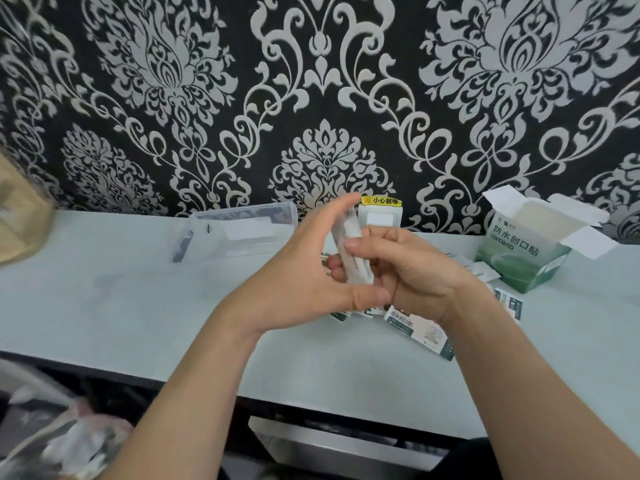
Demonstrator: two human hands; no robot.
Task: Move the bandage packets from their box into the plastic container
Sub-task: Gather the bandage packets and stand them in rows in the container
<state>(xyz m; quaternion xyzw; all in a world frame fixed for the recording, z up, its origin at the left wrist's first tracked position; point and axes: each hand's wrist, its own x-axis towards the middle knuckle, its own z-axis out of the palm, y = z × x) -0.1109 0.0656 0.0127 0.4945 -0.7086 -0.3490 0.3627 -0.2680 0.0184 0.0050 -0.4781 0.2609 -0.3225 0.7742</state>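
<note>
The left hand (304,275) and right hand (419,271) together grip a slim stack of white bandage packets (349,252) above the pale surface (138,306). The open green cardboard box (519,252) sits at right and the clear plastic container (242,216) at left (contents unclear). Loose packets (420,329) lie scattered, so the transfer is judged mostly pending.

Looks like a home room. Black-and-silver damask wallpaper (166,98) backs a pale surface (121,306) set against the wall. Socket (380,218) with yellow warning sticker sits just above the surface. Open bandage box (519,261) right of socket. Brown paper bag (20,216) far left of it. Crumpled plastic bags (69,441) below-left.
</note>
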